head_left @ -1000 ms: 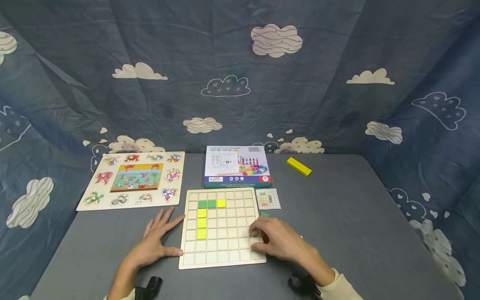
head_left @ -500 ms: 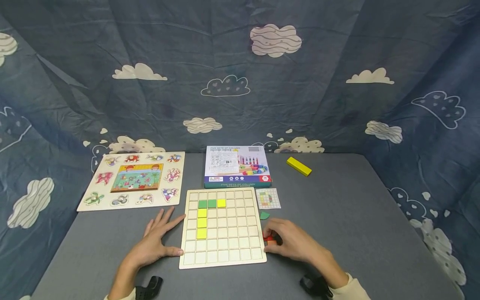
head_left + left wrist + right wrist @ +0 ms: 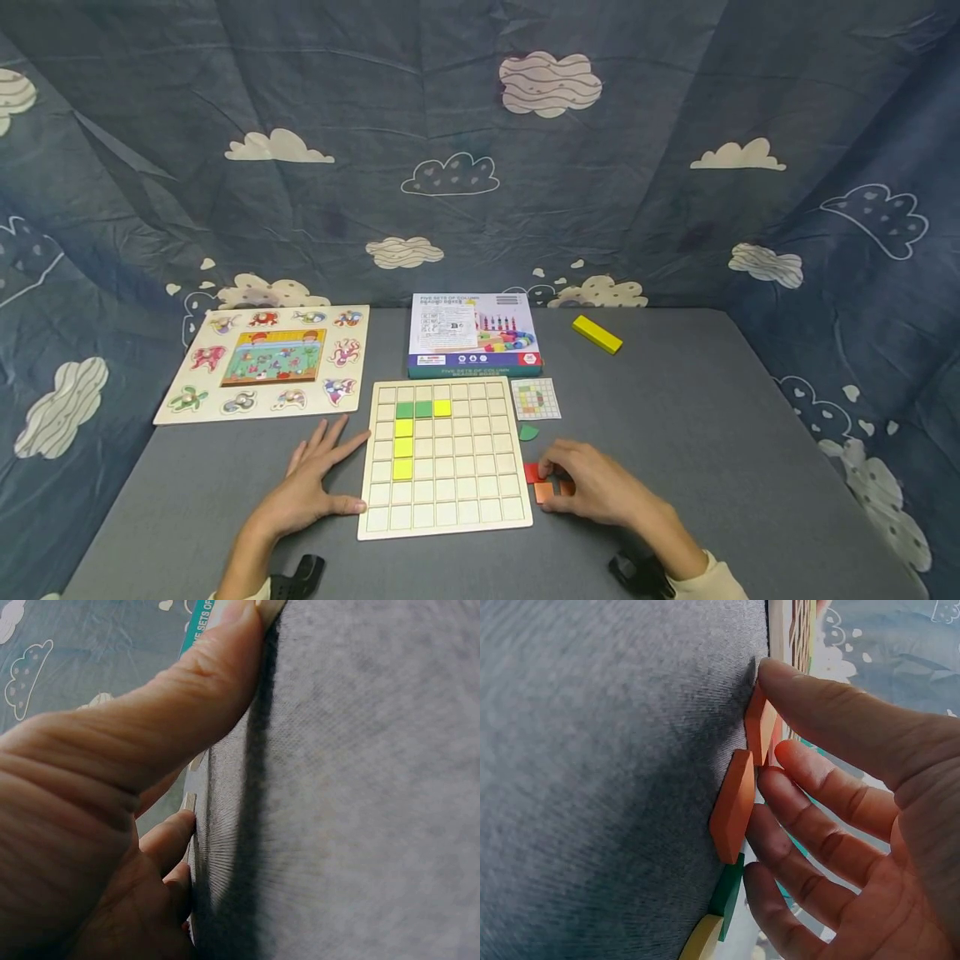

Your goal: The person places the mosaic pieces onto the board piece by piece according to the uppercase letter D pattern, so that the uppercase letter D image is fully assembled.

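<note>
A pale wooden grid board (image 3: pixel 446 527) lies mid-table, with two green tiles (image 3: pixel 414 409) and several yellow tiles (image 3: pixel 403 447) in its cells. My left hand (image 3: pixel 309 475) rests spread at the board's left side, thumb and index fingertip at the edge. Right of the board, my right hand (image 3: pixel 592 483) pinches an orange square tile (image 3: pixel 543 493) between thumb and fingers, low at the table. A red tile (image 3: pixel 532 473) touches the board's right edge. A second orange tile (image 3: pixel 733 806) lies under the fingers; beyond it are green (image 3: pixel 727 892) and yellow (image 3: pixel 703 939) pieces.
A green rounded piece (image 3: pixel 528 433) and a small pattern card (image 3: pixel 536 398) sit right of the board. Behind stands a flat box (image 3: pixel 476 333). A picture puzzle (image 3: pixel 262 406) lies at the back left, a yellow block (image 3: pixel 597 334) at the back right.
My right hand has moved right, off the board's edge to the loose tiles, uncovering the green rounded piece and the red tile. The left hand stays in place.
</note>
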Demonstrator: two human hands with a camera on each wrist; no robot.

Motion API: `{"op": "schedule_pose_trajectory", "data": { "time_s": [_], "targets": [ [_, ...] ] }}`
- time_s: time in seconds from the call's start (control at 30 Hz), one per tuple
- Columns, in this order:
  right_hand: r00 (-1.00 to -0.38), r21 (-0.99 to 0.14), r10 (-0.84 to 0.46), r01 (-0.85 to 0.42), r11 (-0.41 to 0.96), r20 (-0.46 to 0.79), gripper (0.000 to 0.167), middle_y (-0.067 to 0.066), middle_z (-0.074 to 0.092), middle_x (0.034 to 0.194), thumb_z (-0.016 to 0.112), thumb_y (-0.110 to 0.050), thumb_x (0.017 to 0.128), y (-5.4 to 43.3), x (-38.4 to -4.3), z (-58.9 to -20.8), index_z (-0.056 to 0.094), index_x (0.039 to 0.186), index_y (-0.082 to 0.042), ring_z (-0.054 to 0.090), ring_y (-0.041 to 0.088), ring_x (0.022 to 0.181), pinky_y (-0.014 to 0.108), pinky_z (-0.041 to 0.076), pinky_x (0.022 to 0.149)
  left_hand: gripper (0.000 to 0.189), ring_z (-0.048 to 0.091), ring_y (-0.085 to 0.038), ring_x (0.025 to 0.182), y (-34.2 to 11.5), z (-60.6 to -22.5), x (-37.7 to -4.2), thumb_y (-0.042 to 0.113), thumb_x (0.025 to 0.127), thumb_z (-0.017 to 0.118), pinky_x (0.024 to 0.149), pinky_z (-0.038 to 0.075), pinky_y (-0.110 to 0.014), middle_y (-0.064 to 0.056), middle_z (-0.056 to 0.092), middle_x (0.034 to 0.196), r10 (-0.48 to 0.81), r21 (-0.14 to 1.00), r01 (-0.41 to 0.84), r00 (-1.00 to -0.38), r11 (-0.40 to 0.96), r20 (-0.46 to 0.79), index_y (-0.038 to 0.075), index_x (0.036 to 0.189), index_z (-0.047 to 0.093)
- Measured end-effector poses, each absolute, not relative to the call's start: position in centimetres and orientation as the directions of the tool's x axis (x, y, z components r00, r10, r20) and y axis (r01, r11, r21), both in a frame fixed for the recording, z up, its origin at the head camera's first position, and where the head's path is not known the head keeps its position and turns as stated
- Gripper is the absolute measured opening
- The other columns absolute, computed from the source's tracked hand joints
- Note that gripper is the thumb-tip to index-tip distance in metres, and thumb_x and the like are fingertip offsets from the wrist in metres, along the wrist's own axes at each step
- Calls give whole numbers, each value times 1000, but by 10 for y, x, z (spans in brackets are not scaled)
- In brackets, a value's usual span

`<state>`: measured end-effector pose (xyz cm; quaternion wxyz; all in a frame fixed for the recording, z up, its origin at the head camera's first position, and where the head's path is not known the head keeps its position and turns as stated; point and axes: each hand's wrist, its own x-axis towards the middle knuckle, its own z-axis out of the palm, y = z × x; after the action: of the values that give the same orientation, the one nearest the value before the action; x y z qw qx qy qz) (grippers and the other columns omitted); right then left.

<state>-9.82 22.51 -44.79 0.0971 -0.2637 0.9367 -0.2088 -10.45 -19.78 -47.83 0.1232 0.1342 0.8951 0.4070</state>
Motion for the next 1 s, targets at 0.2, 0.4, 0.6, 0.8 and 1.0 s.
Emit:
{"op": "schedule_pose_trajectory", "data": {
  "time_s": [0.2, 0.4, 0.6, 0.8, 1.0],
  "targets": [
    [-844, -432, -532, -456, 778, -66, 30, -11, 60, 89, 87, -32, 77, 228, -98, -449, 66, 94, -20, 52, 7, 81, 26, 47, 72, 101, -9, -51, 151, -198, -478, -104, 36, 63, 91, 114, -9, -70, -24, 11, 166, 338, 764, 129, -933, 632, -122, 18, 152, 46],
    [-844, -438, -531, -452, 777, -73, 30, -11, 57, 87, 88, -30, 76, 230, -98, -448, 65, 92, -19, 51, 5, 79, 24, 45, 69, 101, -8, -52, 151, -198, -480, -104, 36, 63, 91, 114, -8, -71, -23, 12, 166, 341, 762, 143, -934, 631, -107, 18, 152, 47],
    [-843, -435, -533, -453, 778, -75, 28, -11, 59, 90, 88, -29, 77, 230, -97, -448, 69, 94, -18, 51, 4, 80, 24, 46, 71, 101, -8, -52, 151, -198, -480, -104, 36, 63, 91, 114, -9, -70, -23, 12, 166, 337, 765, 134, -934, 630, -114, 18, 152, 47],
    [-837, -435, -545, -471, 768, -57, 24, -12, 59, 89, 87, -26, 77, 232, -99, -449, 71, 94, -19, 51, 3, 78, 22, 45, 69, 101, -8, -53, 151, -198, -480, -105, 38, 63, 91, 113, -8, -71, -24, 12, 166, 339, 763, 145, -935, 630, -102, 16, 152, 47],
    [-824, -433, -565, -493, 755, -48, 21, -11, 59, 87, 86, -25, 78, 232, -99, -450, 72, 94, -18, 49, 2, 75, 20, 41, 64, 102, -8, -52, 151, -198, -480, -105, 37, 63, 91, 114, -8, -71, -25, 12, 166, 337, 762, 144, -936, 632, -103, 16, 151, 47]
  ]
}}
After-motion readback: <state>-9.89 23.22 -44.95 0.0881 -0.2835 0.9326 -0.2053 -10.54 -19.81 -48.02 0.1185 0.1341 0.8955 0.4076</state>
